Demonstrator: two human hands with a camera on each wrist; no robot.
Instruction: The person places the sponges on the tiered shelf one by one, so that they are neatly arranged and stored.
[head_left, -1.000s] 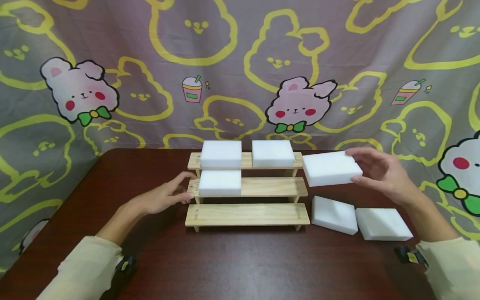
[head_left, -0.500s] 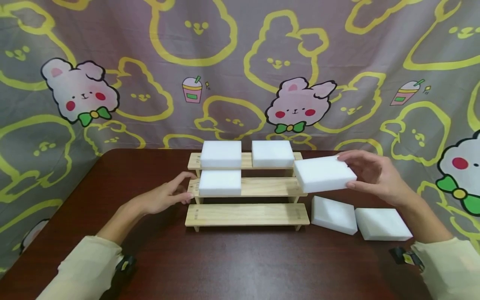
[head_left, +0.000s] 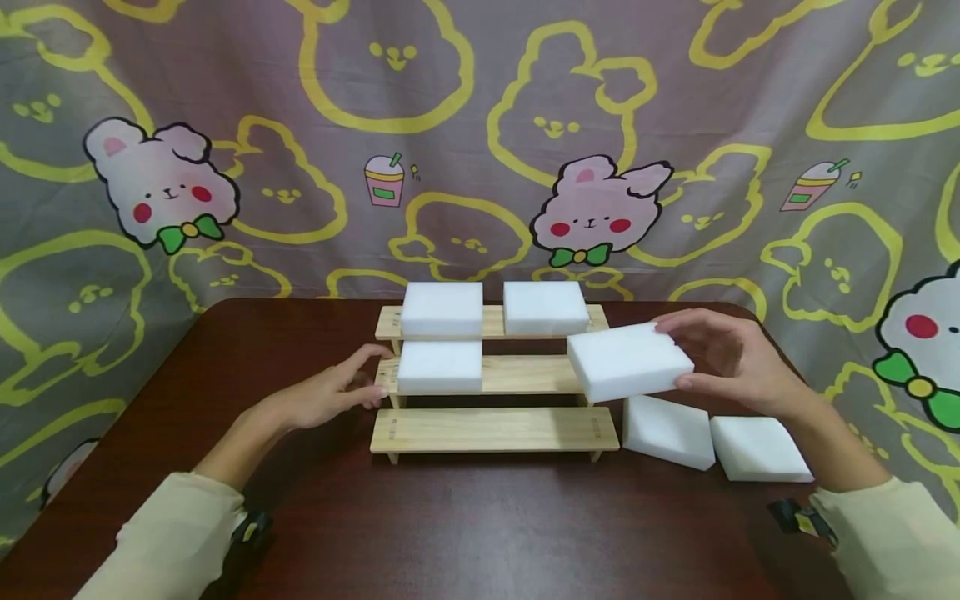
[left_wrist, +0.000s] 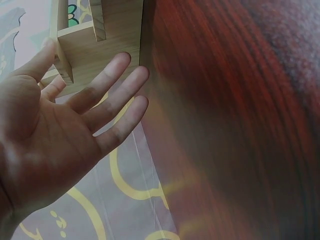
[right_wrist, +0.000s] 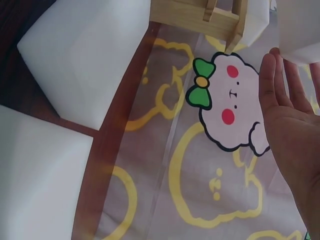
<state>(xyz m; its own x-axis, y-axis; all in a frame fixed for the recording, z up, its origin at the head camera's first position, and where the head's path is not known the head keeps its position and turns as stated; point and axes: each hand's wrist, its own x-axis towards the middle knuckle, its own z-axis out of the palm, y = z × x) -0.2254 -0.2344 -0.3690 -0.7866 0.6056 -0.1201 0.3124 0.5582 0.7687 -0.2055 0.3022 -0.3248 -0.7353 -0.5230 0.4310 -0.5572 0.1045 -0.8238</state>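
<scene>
Desk of red-brown wood bears a three-tier pale wooden stand; by the right end of its middle tier, a white rectangular foam block hangs angled, best squared up gently. The right hand pinches it, fingers parted around its outer end; the left hand grips the stand's left end, usefully bracing it.

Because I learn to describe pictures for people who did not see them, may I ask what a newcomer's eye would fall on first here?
Probably the patterned curtain behind the dark red table, with its red-cheeked rabbit faces. Next comes the white block that the right hand grips near the right end of the stepped wooden stand, whose left end the left hand holds.
</scene>
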